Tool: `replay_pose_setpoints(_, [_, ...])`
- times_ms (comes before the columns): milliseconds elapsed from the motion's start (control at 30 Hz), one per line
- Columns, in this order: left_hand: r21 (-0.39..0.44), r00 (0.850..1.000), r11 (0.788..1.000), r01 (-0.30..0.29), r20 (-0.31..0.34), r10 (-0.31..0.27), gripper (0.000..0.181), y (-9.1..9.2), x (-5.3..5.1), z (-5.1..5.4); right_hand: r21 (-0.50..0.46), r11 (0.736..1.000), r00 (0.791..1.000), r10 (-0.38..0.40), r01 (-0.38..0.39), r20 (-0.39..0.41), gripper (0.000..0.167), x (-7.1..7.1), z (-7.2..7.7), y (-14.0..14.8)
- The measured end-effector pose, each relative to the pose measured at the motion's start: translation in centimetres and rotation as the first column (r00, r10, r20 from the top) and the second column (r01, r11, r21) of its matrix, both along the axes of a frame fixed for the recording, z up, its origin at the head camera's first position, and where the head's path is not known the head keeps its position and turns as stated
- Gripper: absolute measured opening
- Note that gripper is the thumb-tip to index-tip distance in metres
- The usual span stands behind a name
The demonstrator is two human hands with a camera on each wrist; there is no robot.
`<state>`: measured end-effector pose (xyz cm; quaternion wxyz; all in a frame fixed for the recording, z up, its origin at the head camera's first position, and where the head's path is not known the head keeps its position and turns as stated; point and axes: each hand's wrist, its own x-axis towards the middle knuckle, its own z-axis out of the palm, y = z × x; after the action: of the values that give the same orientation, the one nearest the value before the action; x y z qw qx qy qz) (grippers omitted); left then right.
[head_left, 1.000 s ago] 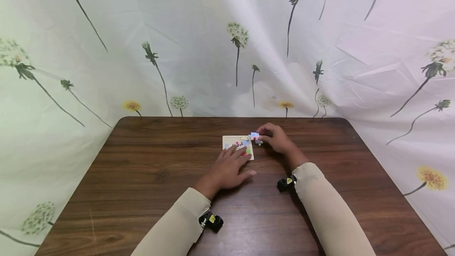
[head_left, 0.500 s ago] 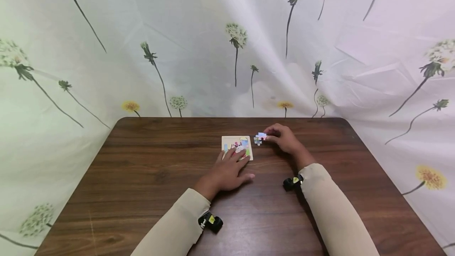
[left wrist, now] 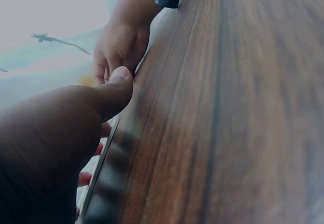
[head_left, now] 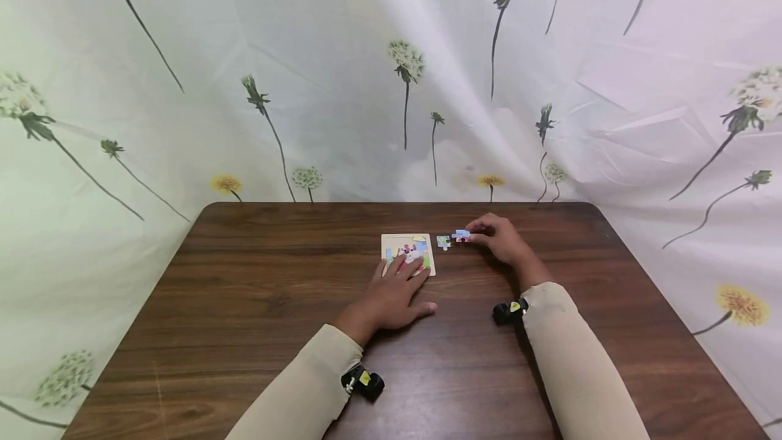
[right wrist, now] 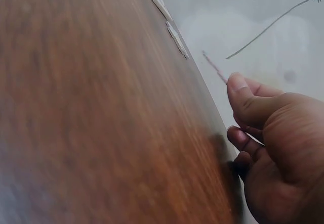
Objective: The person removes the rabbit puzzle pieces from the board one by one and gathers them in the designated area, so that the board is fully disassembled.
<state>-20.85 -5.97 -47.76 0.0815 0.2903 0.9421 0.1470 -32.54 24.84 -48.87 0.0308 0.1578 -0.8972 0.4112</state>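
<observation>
While the left hand lies spread over the near part of the board, fingers straight and thumb out to the side, the right hand pinches a piece between thumb and finger, off to the board's right. The board sits close to the far edge of the table, roughly midway between the far corners. A second piece lies just beside the board's right edge, between it and the pinched one; the right wrist view shows the two apart.

The work seems part-way: two pieces are outside the board, while coloured picture shows in its middle and right, and a pale patch at its far left corner. Whether that colour is fitted pieces or print on the base cannot be told, and the left fingers hide much of the near side, so the number of unfilled places is unclear.

No brand or label can be read. A faint line along the board's far edge is too small to make out, as are the yellow marks on the black wrist cameras.
</observation>
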Motion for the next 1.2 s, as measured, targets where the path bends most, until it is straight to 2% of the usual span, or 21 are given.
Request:
replay_pose_setpoints(300, [0.006, 1.0, 1.0, 0.007, 0.012, -0.008, 0.079, -0.23, -0.01, -0.04, 0.091, 0.996, 1.0, 0.009, -0.01, 0.02, 0.019, 0.12, -0.02, 0.07])
replay_pose_setpoints(567, [0.004, 0.999, 1.0, 0.017, 0.028, -0.017, 0.079, -0.21, 0.16, 0.2, 0.087, 0.996, 0.999, 0.001, -0.005, 0.047, 0.023, 0.11, -0.27, 0.21])
replay_pose_setpoints(933, [0.013, 0.999, 1.0, 0.006, 0.038, -0.007, 0.079, -0.22, 0.0, 0.09, 0.121, 0.992, 1.0, 0.019, -0.02, 0.014, 0.019, 0.15, -0.4, -0.12])
replay_pose_setpoints(1200, [0.017, 0.999, 1.0, 0.007, 0.042, -0.008, 0.079, -0.22, 0.06, 0.21, 0.107, 0.994, 1.0, 0.009, -0.011, 0.018, 0.018, 0.4, -0.27, -0.33])
